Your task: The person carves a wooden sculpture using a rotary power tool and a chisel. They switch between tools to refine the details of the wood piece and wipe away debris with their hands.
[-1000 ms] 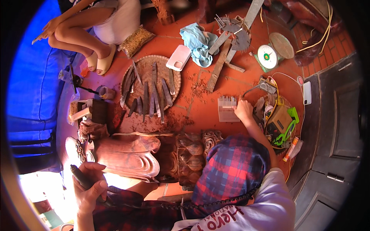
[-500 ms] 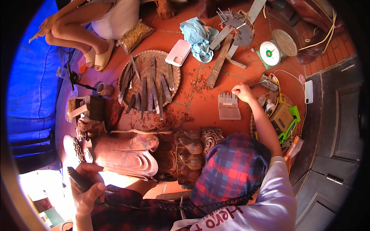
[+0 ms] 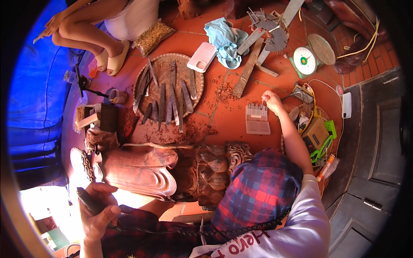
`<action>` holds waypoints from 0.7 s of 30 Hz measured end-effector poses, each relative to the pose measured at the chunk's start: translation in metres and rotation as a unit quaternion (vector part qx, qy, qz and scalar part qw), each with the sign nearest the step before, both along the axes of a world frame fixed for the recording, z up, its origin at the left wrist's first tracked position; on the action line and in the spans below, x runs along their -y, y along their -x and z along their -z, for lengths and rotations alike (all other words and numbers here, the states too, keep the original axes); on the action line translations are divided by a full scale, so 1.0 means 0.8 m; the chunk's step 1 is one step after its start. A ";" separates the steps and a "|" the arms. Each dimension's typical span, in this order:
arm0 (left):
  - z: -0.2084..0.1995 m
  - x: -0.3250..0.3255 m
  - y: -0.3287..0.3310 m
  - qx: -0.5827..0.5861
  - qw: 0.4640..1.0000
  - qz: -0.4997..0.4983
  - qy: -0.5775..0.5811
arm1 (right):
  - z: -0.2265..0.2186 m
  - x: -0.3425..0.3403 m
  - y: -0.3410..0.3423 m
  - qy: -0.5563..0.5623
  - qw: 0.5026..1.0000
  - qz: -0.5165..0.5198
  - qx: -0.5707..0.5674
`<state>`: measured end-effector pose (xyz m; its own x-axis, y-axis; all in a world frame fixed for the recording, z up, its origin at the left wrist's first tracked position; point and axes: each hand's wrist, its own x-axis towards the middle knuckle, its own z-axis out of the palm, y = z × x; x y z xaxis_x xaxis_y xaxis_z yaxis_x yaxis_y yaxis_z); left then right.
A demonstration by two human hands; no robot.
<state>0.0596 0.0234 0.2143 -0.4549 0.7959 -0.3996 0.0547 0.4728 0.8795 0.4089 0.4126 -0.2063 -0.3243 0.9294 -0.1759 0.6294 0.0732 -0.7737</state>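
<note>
Step now: It looks like you are busy with one thin bit (image 3: pixel 262 104) at the clear case (image 3: pixel 257 127), with the tool kept ready in your other hand.
Right hand: Your right hand (image 3: pixel 272 102) is at two o'clock in your view, finger and thumb pinched close together. They seem to hold that bit, but it is so small that I can't be sure if it is all the way out.
Left hand: Your left hand (image 3: pixel 97 210) is at eight o'clock, curled around a dark, pen-shaped tool (image 3: pixel 87 200).
Next move: I think it calls for a soft, steady pinch, straight up or down, so you don't bump the other bits.
Clear case: It lies on the red floor (image 3: pixel 228 129), between two and three o'clock, lid back, with a row of thin bits standing in it.
Round tray: The woven tray (image 3: pixel 163 63), near eleven o'clock, has long, flat, dark strips (image 3: pixel 162 107) in it.
Basket: The basket (image 3: pixel 282 144) at three o'clock has a tan box (image 3: pixel 315 138) and a green plastic thing (image 3: pixel 329 128).
Carved wood: The big carved wood (image 3: pixel 140 172) lies at eight o'clock, just past your left hand.
</note>
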 end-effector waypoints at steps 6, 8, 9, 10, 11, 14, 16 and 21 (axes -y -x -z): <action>-0.001 0.000 -0.002 -0.003 1.000 0.002 -0.003 | -0.017 -0.009 -0.003 0.113 0.949 0.106 -0.274; 0.000 0.000 -0.002 -0.001 1.000 -0.002 -0.008 | -0.038 0.000 0.002 0.130 0.940 0.097 -0.300; 0.000 0.000 -0.002 0.000 1.000 -0.002 -0.006 | -0.049 0.007 0.006 0.144 0.939 0.079 -0.303; 0.000 0.000 -0.001 0.001 1.000 -0.001 -0.005 | -0.054 0.013 0.004 0.157 0.937 0.061 -0.305; 0.000 0.000 -0.001 0.002 1.000 0.000 -0.005 | -0.051 0.017 -0.001 0.162 0.935 0.029 -0.313; -0.001 0.002 0.000 -0.002 1.000 0.011 -0.005 | -0.054 0.037 -0.001 0.129 0.945 0.005 -0.301; -0.002 0.003 -0.001 -0.004 1.000 0.011 -0.007 | -0.056 0.059 -0.001 0.080 0.966 0.009 -0.245; 0.000 0.004 -0.005 -0.004 1.000 0.014 -0.017 | -0.062 0.120 0.006 -0.166 0.983 -0.049 -0.056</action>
<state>0.0632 0.0200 0.2145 -0.4349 0.8216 -0.3685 0.0741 0.4405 0.8947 0.4043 0.3167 -0.1569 -0.4156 0.8929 0.1733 0.5188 0.3892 -0.7612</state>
